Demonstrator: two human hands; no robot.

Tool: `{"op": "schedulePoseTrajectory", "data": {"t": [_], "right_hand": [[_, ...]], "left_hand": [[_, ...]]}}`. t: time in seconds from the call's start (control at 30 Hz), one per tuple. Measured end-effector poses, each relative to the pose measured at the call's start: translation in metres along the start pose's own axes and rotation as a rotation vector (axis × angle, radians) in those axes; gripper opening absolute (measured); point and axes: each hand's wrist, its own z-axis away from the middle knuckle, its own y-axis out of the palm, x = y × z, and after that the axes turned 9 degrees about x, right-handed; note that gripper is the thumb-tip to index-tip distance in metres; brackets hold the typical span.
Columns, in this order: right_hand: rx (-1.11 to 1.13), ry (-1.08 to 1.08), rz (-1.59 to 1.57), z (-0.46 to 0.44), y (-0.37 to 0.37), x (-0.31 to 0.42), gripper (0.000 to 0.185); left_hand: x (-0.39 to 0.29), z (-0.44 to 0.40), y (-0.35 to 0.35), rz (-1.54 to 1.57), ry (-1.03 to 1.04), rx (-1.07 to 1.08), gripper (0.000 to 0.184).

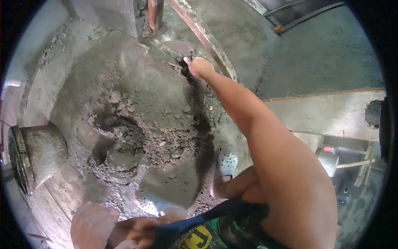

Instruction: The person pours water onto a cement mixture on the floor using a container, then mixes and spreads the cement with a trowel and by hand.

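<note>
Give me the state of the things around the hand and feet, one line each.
Trowel-like tool: gripped in the right hand.
Grey mix: partly smooth, partly crumbly and hollowed.
Right clog: worn.
Left clog: worn.
Wooden beam: slanting, smeared.

One head-worn camera, tilted down

The wide view faces forward and steeply down. The shirt (201, 236) sits close at six o'clock, the right arm (286, 166) looms near at four; the right hand (200, 67) is farther off toward twelve. Rough grey ground (145, 87) fills the centre.
</note>
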Motion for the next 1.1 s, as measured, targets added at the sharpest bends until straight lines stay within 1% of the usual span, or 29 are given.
{"op": "schedulePoseTrajectory", "data": {"t": [0.07, 0.1, 0.13, 0.2, 0.23, 0.27, 0.33, 0.37, 0.4, 0.47, 0.57, 0.6, 0.63, 0.77, 0.8, 0.87, 0.9, 0.97, 1.0, 1.07, 1.1], "right_hand": [[-0.005, -0.101, -0.005, -0.022, 0.003, 0.006, 0.076], [0.034, -0.057, 0.02, -0.017, -0.01, 0.022, 0.074], [0.039, -0.062, 0.022, -0.026, -0.011, 0.028, 0.074], [0.012, -0.152, 0.126, -0.046, -0.016, 0.046, 0.073], [0.007, -0.128, 0.174, -0.042, -0.028, 0.061, 0.07], [0.017, -0.139, 0.175, -0.054, -0.023, 0.065, 0.07], [-0.058, -0.202, 0.287, -0.099, -0.007, 0.06, 0.068], [-0.038, -0.237, 0.33, -0.114, 0.002, 0.049, 0.068], [-0.025, -0.237, 0.334, -0.099, -0.004, 0.044, 0.068], [0.154, -0.247, 0.404, -0.055, -0.037, 0.048, 0.068], [0.112, -0.282, 0.482, -0.023, -0.031, 0.018, 0.063], [0.159, -0.225, 0.535, 0.009, -0.04, 0.028, 0.061], [0.156, -0.198, 0.525, 0.022, -0.035, 0.026, 0.061], [0.177, -0.137, 0.493, 0.066, -0.037, 0.001, 0.062], [0.177, -0.129, 0.494, 0.078, -0.037, -0.015, 0.062], [0.217, -0.203, 0.601, 0.105, -0.043, -0.059, 0.062], [0.215, -0.198, 0.605, 0.114, -0.05, -0.068, 0.062], [0.25, -0.065, 0.548, 0.126, -0.06, -0.069, 0.062], [0.253, -0.071, 0.548, 0.125, -0.059, -0.064, 0.062], [0.092, -0.069, 0.439, 0.125, -0.053, -0.057, 0.062], [0.091, -0.065, 0.436, 0.118, -0.05, -0.059, 0.062]], "left_hand": [[-0.002, -0.003, 0.001, 0.006, 0.0, 0.005, 0.041], [-0.001, -0.002, 0.001, 0.007, -0.005, 0.013, 0.041], [-0.001, -0.002, 0.001, 0.009, -0.006, 0.017, 0.041], [0.002, -0.003, 0.003, 0.019, -0.014, 0.023, 0.041], [0.004, -0.002, 0.003, 0.024, -0.018, 0.024, 0.041], [0.005, -0.001, 0.003, 0.028, -0.022, 0.026, 0.041], [0.009, -0.001, 0.003, 0.036, -0.03, 0.031, 0.041], [0.011, -0.002, 0.003, 0.043, -0.037, 0.036, 0.041], [0.012, 0.0, 0.003, 0.044, -0.036, 0.038, 0.041], [0.013, 0.0, 0.003, 0.055, -0.033, 0.029, 0.041], [0.013, -0.001, 0.002, 0.051, -0.025, 0.019, 0.041], [0.013, -0.002, 0.002, 0.058, -0.02, 0.016, 0.041], [0.014, -0.003, 0.002, 0.055, -0.013, 0.013, 0.041], [0.015, -0.004, 0.003, 0.042, 0.0, 0.003, 0.042], [0.016, -0.004, 0.002, 0.042, 0.004, 0.0, 0.042], [0.018, -0.003, 0.004, 0.052, 0.022, -0.009, 0.042], [0.018, -0.005, 0.005, 0.049, 0.023, -0.01, 0.042], [0.016, -0.003, 0.005, 0.047, 0.025, -0.016, 0.042], [0.016, -0.002, 0.006, 0.045, 0.024, -0.016, 0.042], [0.015, -0.004, 0.007, 0.045, 0.025, -0.018, 0.043], [0.014, -0.004, 0.008, 0.044, 0.026, -0.017, 0.043]]}}
